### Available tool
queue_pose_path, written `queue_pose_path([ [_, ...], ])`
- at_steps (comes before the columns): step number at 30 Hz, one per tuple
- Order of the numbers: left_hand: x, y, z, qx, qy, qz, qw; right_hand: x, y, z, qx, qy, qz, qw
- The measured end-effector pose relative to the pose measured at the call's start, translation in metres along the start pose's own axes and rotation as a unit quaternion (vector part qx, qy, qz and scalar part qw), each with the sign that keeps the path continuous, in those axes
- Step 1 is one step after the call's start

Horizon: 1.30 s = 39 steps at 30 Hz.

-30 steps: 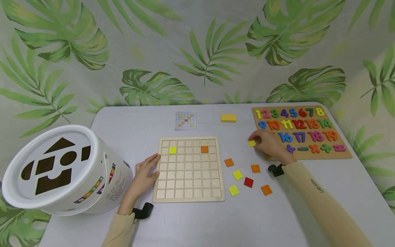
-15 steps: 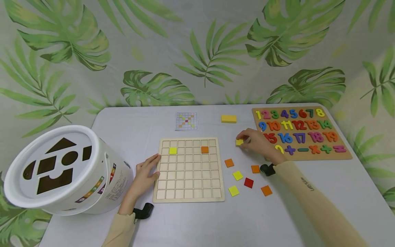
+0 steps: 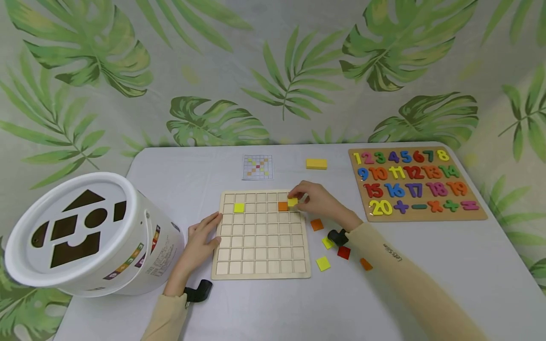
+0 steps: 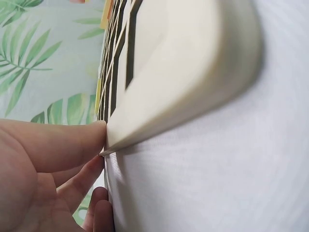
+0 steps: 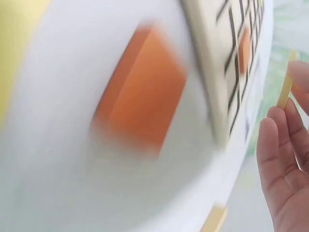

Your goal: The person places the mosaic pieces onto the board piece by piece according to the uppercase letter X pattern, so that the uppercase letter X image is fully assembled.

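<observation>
Over the upper right corner of the wooden grid board [image 3: 260,234], the right hand [image 3: 317,202] pinches a yellow tile [image 3: 292,202] beside the orange tile [image 3: 282,206] already seated there, while the left hand [image 3: 200,241] lies with relaxed fingers against the board's left edge (steadying it, I'd judge). From the left wrist, a thumb presses that board edge [image 4: 145,121]. From the right wrist, fingertips grip the yellow tile [image 5: 285,92] edge-on above the grid; a loose orange tile [image 5: 142,96] lies blurred on the white table [image 3: 426,246], leaf-print cloth behind.

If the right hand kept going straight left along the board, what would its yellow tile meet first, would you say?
Probably the orange square tile already seated in the wooden grid board; the right hand holds the yellow square tile right beside it, though its height above the board is unclear.
</observation>
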State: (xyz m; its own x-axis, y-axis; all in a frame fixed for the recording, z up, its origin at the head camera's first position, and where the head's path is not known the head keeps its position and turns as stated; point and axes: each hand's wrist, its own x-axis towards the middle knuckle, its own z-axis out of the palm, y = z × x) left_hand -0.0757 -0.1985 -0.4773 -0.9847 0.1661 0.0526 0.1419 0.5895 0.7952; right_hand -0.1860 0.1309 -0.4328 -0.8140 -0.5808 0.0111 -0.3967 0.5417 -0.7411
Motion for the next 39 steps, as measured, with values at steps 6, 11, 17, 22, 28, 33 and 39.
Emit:
queue_pose_path([
  [6,0.001,0.0,0.0,0.002,0.001,0.005,1.0,0.019,-0.019,0.029,0.007,-0.034,-0.032,0.999],
  [11,0.001,0.0,0.0,0.003,0.003,0.008,1.0,0.033,-0.033,0.047,-0.016,-0.061,-0.047,0.997],
  [17,0.001,-0.001,0.0,0.004,0.006,0.014,0.9999,0.046,-0.044,0.065,-0.05,-0.082,-0.064,0.993],
  [22,0.002,-0.001,-0.001,0.0,0.0,0.003,1.0,0.051,-0.048,0.076,-0.07,-0.077,-0.08,0.991],
  [28,0.001,-0.001,-0.001,-0.004,-0.001,0.0,1.0,0.055,-0.05,0.082,-0.079,-0.079,-0.07,0.991],
  [33,0.0,0.0,-0.001,-0.003,0.003,0.006,1.0,0.052,-0.05,0.079,-0.058,-0.08,-0.056,0.994],
  [39,0.0,-0.001,0.0,-0.001,0.003,0.01,0.9999,0.037,-0.045,0.053,0.02,-0.065,-0.02,0.997],
])
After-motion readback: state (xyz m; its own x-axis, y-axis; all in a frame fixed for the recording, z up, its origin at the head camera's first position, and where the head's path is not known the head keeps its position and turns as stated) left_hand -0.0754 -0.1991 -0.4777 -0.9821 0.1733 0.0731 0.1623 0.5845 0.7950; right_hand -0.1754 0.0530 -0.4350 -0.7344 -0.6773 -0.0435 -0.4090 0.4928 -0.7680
